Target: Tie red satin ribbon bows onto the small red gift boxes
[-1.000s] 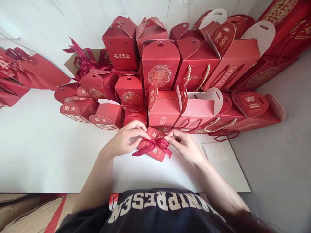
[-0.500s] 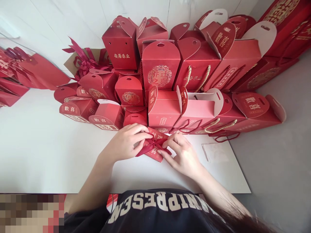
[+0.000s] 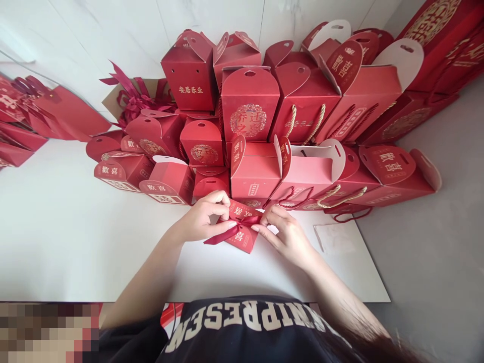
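Note:
A small red gift box (image 3: 245, 245) with pale printed characters is in front of me on the white table, tilted relative to the table edge. Across its top runs a dark red ribbon (image 3: 223, 236), gathered near the middle, with a loose tail toward the lower left. My left hand (image 3: 206, 217) pinches the ribbon at the box's left side. At the right side, the thumb and fingers of my right hand (image 3: 285, 233) close on the ribbon's other part. The fingers partly hide the knot.
Red gift boxes (image 3: 249, 108) stand stacked along the back wall, some with rope handles. Loose ribbons (image 3: 141, 98) lie in a brown container behind them. Red bags (image 3: 71, 113) stand at the far left. A flat clear packet (image 3: 335, 238) lies at right, near a grey wall (image 3: 434, 262).
My left thumb has moved right, toward the ribbon's middle. The ribbon looks flatter, and its left tail reaches farther out. My right hand has shifted only slightly.

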### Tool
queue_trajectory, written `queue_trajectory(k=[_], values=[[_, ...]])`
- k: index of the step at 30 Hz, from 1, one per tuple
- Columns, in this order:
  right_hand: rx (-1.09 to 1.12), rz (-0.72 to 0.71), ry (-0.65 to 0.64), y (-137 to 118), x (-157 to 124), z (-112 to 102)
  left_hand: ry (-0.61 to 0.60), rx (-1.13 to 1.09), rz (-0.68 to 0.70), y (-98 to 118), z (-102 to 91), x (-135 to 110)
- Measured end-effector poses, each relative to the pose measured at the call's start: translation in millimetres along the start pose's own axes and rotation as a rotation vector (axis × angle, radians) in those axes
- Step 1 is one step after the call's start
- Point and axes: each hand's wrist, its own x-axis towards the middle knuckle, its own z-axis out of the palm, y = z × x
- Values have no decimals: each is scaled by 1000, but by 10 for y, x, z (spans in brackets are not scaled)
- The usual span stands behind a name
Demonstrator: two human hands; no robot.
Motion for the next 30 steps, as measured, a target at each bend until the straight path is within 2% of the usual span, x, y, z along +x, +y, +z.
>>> queue_trajectory(k=[3, 6, 11, 15, 18, 21, 24, 27, 30], values=[[-21, -13, -27, 6, 7, -12, 37, -159, -17, -28, 34, 1], [-45, -3, -54, 23, 21, -23, 30, -185, -108, -43, 57, -4], [-75, 70, -42, 62, 37, -73, 87, 49, -242, 51, 93, -30], [125, 199, -92, 30, 9, -133, 72, 244, -315, 191, 55, -84], [251, 210, -147, 8, -9, -138, -1, 141, -368, 209, -14, -121], [231, 157, -140, 18, -8, -120, -79, -76, -391, 145, -71, -136], [206, 186, -107, 29, -2, -130, -144, -258, -435, 71, -88, -137], [260, 240, -134, -11, 0, -171, -129, -285, -456, 42, -58, -128], [181, 199, -160, -102, 13, -180, -67, -198, -456, 48, 5, -110]])
